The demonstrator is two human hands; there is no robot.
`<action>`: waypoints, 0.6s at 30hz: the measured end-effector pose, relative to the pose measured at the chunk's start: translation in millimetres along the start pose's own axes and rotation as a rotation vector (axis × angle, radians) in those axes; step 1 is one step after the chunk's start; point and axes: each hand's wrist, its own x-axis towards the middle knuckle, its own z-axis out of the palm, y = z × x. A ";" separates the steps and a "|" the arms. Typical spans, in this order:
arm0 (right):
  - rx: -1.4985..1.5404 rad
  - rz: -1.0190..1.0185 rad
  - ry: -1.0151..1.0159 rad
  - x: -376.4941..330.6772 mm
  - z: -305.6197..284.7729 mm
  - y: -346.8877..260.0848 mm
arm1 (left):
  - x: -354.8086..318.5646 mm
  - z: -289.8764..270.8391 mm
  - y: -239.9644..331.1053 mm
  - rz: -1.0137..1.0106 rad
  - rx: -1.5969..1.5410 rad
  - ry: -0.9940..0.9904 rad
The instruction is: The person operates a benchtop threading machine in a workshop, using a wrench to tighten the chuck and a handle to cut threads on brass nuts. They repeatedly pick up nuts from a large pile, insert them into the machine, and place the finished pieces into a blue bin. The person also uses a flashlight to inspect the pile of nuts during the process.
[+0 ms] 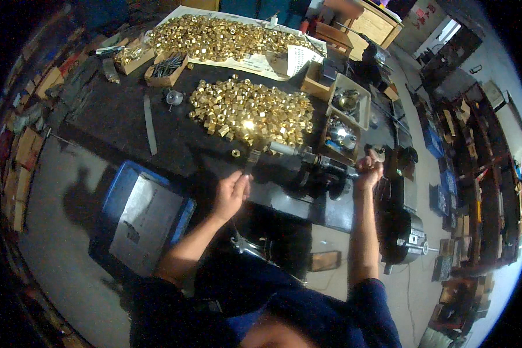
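Right of centre, the black fixture (327, 174) lies nearly sideways, its pale cylinder (283, 149) pointing left and slightly up. Upper left, a cardboard box (161, 82) holds dark pins (168, 65). The right hand (369, 169) curls around the fixture's right end; the left hand (234, 189), fingers bunched (hold unclear), is beyond the cylinder's tip, lower left.

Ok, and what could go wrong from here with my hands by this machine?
Your left hand is close to the grey rod; if the rod turned or shifted, your fingers might get knocked or pinched.

The pile of brass nuts comes right up near that rod, so a bump could scatter some.

Your right hand is at the far end of the machine; a slip there could perhaps scrape your knuckles on the metal.
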 end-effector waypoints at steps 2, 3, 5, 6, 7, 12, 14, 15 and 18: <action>-0.140 -0.043 0.077 -0.8 -20.6 21.1 | 1.1 0.6 -2.8 0.007 -0.017 -0.009; -0.167 -0.055 0.122 -6.5 -22.9 26.8 | 1.1 0.0 -3.4 0.006 -0.011 -0.004; -0.239 -0.012 0.134 -34.2 -31.6 30.5 | 0.2 -0.4 -4.2 0.002 0.002 0.003; -0.135 0.006 0.026 -44.1 -36.5 30.4 | 0.4 1.1 -4.3 0.006 -0.019 0.015; -0.064 -0.063 0.193 -51.6 -37.5 35.6 | 0.6 3.0 -4.2 0.010 -0.039 0.027; 0.049 0.136 -0.062 -106.8 -70.9 -9.2 | 0.8 1.8 -1.3 0.009 -0.045 0.031; -0.047 0.032 -0.234 -116.2 -56.9 -39.1 | -3.8 -4.3 -0.2 0.013 -0.051 0.030; -0.098 -0.027 -0.310 -119.4 -50.0 -53.5 | -6.9 -8.7 3.2 -0.026 -0.056 0.012; -0.810 -0.694 -0.121 -145.3 -5.7 -90.7 | -18.8 -13.3 32.5 0.070 -0.172 0.054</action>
